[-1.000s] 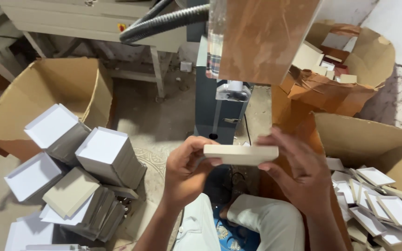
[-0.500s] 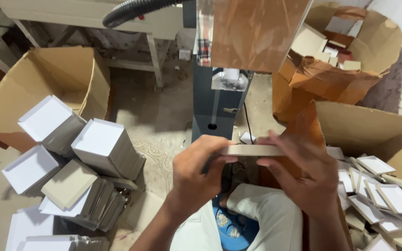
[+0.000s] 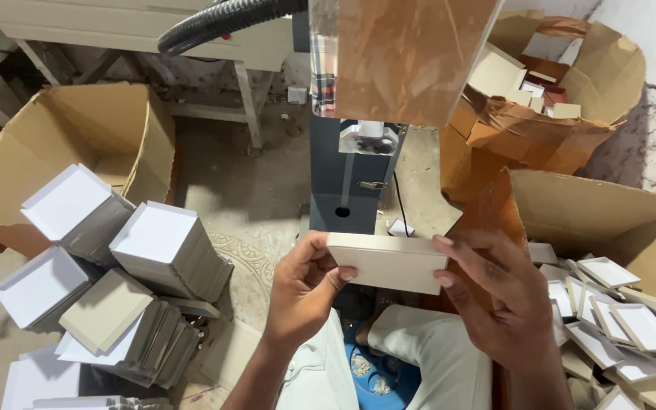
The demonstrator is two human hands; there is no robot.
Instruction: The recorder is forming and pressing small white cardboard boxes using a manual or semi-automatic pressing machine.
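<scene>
I hold a flat cream-coloured rectangular cardboard tray (image 3: pixel 389 262) between my two hands, in the middle of the view, above my lap and just in front of the dark blue-grey upright machine column (image 3: pixel 343 175). Its long axis runs from left to right, almost level, with the right end a little lower. One broad face looks toward me and the far long edge is tipped up slightly.

My left hand (image 3: pixel 305 292) is closed on the left short end: the thumb presses on the near face and the curled fingers go behind it. My right hand (image 3: pixel 495 296) is closed on the right short end in the same way, with fingertips over the top edge and the thumb on the near face.

On the floor at the left lie several stacks of white-faced grey cardboard trays (image 3: pixel 115 281), leaning over each other, and behind them stands an open brown corrugated carton (image 3: pixel 77 137). At the right, another open brown carton (image 3: pixel 609 220) is near my right hand, with loose small white trays (image 3: pixel 616 311) inside. Far right there is a torn brown carton (image 3: pixel 556 114) holding more pieces. A black ribbed hose (image 3: pixel 222 19) crosses the top.
</scene>
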